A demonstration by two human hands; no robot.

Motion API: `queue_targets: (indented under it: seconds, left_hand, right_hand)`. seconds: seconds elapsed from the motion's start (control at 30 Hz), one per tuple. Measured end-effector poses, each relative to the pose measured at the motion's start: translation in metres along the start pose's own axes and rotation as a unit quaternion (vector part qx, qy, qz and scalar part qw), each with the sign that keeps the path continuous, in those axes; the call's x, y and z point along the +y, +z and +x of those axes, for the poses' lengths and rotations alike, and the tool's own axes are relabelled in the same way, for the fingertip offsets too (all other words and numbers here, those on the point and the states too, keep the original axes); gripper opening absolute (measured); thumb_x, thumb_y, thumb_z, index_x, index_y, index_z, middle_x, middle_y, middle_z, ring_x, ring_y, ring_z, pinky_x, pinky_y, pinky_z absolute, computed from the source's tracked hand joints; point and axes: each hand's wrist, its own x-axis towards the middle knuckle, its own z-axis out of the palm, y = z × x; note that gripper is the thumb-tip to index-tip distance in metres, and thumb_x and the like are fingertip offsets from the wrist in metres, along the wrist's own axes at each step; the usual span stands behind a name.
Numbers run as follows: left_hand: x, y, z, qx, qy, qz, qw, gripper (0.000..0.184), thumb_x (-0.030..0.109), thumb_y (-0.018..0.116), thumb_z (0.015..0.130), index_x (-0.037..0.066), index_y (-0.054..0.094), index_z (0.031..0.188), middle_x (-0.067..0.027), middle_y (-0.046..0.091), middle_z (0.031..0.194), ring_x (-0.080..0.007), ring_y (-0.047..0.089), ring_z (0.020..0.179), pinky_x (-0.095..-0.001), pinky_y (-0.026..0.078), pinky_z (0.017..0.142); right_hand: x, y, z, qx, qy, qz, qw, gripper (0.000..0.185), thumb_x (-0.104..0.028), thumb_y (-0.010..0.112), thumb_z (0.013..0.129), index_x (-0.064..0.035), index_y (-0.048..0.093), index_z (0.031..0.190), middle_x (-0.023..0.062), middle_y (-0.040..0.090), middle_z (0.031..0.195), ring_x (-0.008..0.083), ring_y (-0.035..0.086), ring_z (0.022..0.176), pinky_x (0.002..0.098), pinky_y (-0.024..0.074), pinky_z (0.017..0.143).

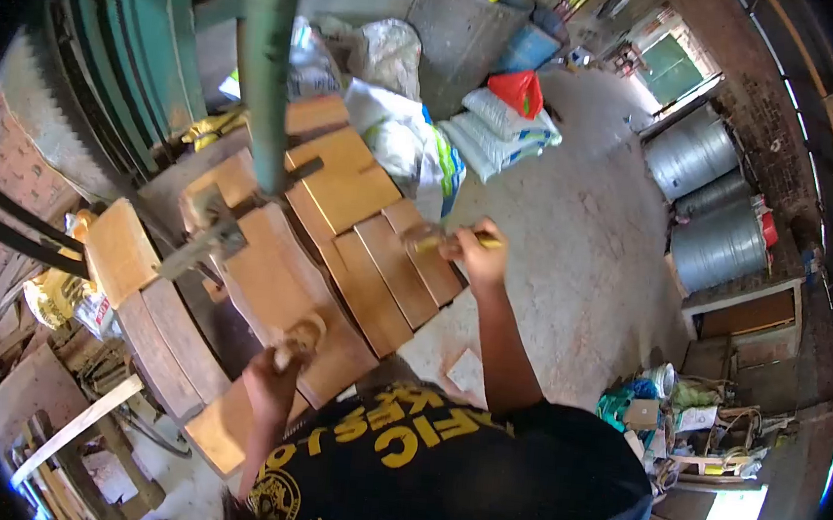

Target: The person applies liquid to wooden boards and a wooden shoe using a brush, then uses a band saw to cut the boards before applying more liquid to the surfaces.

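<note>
My left hand [272, 381] is closed around a rounded, light brown wooden piece [305, 333] above the lower part of a wooden board. My right hand [481, 254] grips a brush-like tool [425, 238] with a yellowish handle, over the right edge of the worktable; its far end is blurred. Flat wooden boards [354, 180] of varied brown tones lie side by side beneath and between the hands. A metal fitting [208, 237] stands among the boards, left of centre.
A green machine post [267, 69] rises beyond the boards. White sacks [502, 129] with a red bag [517, 93] sit on the floor ahead. Metal drums [719, 255] line the right wall. Scrap wood [75, 428] lies at the lower left.
</note>
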Motion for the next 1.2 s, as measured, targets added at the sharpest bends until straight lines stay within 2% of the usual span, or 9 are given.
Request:
queue_targets:
  seconds: [0.1, 0.2, 0.27, 0.33, 0.47, 0.7, 1.0, 1.1, 1.2]
  left_hand:
    - [0.018, 0.025, 0.006, 0.074, -0.049, -0.04, 0.995, 0.02, 0.008, 0.072, 0.071, -0.001, 0.065, 0.088, -0.0134, 0.062, 0.066, -0.0168, 0.059, 0.06, -0.0325, 0.047, 0.057]
    - [0.012, 0.041, -0.001, 0.179, -0.04, 0.064, 0.981, 0.019, 0.005, 0.072, 0.073, -0.003, 0.062, 0.088, -0.0024, 0.061, 0.067, -0.0093, 0.051, 0.058, -0.0259, 0.045, 0.053]
    - [0.023, 0.062, -0.008, 0.239, -0.053, -0.071, 0.967, 0.015, 0.004, 0.07, 0.075, -0.002, 0.061, 0.085, -0.0031, 0.062, 0.069, -0.009, 0.054, 0.06, -0.0258, 0.047, 0.055]
    - [-0.007, 0.071, -0.024, 0.265, -0.047, 0.037, 0.962, 0.012, 0.004, 0.067, 0.079, -0.002, 0.061, 0.088, -0.0058, 0.064, 0.076, -0.0112, 0.058, 0.065, -0.0259, 0.05, 0.06]
    - [0.023, 0.075, -0.022, 0.321, -0.036, 0.086, 0.943, 0.025, 0.017, 0.07, 0.082, -0.004, 0.061, 0.092, -0.0048, 0.064, 0.075, -0.0117, 0.058, 0.063, -0.027, 0.049, 0.059]
    - [-0.026, 0.057, -0.033, 0.38, -0.022, 0.071, 0.922, 0.026, 0.017, 0.07, 0.082, -0.003, 0.06, 0.095, -0.005, 0.061, 0.09, -0.0124, 0.054, 0.08, -0.0275, 0.046, 0.074]
    - [-0.01, 0.063, -0.02, 0.425, -0.035, 0.084, 0.901, 0.038, 0.03, 0.072, 0.082, -0.002, 0.052, 0.085, -0.0082, 0.056, 0.083, -0.0153, 0.051, 0.076, -0.0305, 0.046, 0.069]
    - [0.012, 0.075, -0.014, 0.422, -0.019, 0.117, 0.899, 0.036, 0.03, 0.071, 0.082, -0.001, 0.054, 0.087, -0.0076, 0.058, 0.082, -0.0141, 0.053, 0.074, -0.0296, 0.047, 0.067]
    - [0.013, 0.076, -0.013, 0.419, -0.015, 0.115, 0.901, 0.034, 0.028, 0.071, 0.083, -0.002, 0.056, 0.087, -0.0083, 0.06, 0.083, -0.0138, 0.055, 0.074, -0.0293, 0.048, 0.067]
  right_hand:
    - [0.087, -0.036, 0.031, -0.005, 0.05, -0.062, 0.997, 0.018, 0.0, 0.055, 0.081, -0.002, 0.043, 0.068, 0.0081, 0.054, 0.071, 0.0197, 0.063, 0.059, 0.0333, 0.0585, 0.054]
    - [0.076, -0.051, 0.03, -0.014, 0.095, -0.169, 0.981, 0.02, 0.0, 0.054, 0.079, -0.002, 0.042, 0.063, 0.0072, 0.053, 0.062, 0.0178, 0.061, 0.051, 0.0305, 0.0544, 0.046]
    - [0.053, -0.059, 0.041, -0.097, 0.169, -0.265, 0.944, 0.022, -0.001, 0.054, 0.077, -0.0019, 0.042, 0.059, 0.0051, 0.051, 0.053, 0.0151, 0.057, 0.044, 0.0288, 0.0472, 0.039]
    - [0.061, -0.066, 0.059, -0.13, 0.111, -0.266, 0.949, 0.008, -0.006, 0.06, 0.079, 0.0023, 0.059, 0.077, 0.0051, 0.054, 0.054, 0.0142, 0.053, 0.039, 0.0287, 0.0394, 0.035]
    - [0.116, -0.051, 0.11, -0.135, -0.139, -0.182, 0.964, 0.018, -0.001, 0.059, 0.074, 0.0006, 0.044, 0.063, 0.0128, 0.048, 0.058, 0.0198, 0.055, 0.057, 0.0334, 0.0398, 0.051]
    - [0.108, -0.063, 0.129, -0.185, -0.249, -0.188, 0.932, 0.019, 0.003, 0.059, 0.071, 0.0008, 0.041, 0.065, 0.0143, 0.044, 0.062, 0.0293, 0.049, 0.055, 0.0337, 0.037, 0.051]
    - [0.057, -0.112, 0.082, -0.248, -0.057, -0.285, 0.924, 0.022, -0.003, 0.061, 0.074, 0.0002, 0.043, 0.063, 0.0167, 0.048, 0.061, 0.0298, 0.051, 0.055, 0.0364, 0.0391, 0.052]
    - [0.08, -0.085, 0.098, -0.197, -0.174, -0.176, 0.949, 0.028, -0.009, 0.066, 0.076, -0.0011, 0.044, 0.061, 0.0147, 0.051, 0.06, 0.03, 0.053, 0.056, 0.0375, 0.0408, 0.052]
    - [0.095, -0.065, 0.119, -0.218, -0.163, -0.254, 0.928, 0.028, -0.014, 0.069, 0.077, -0.0027, 0.049, 0.062, 0.0125, 0.053, 0.061, 0.0301, 0.055, 0.058, 0.0378, 0.0423, 0.051]
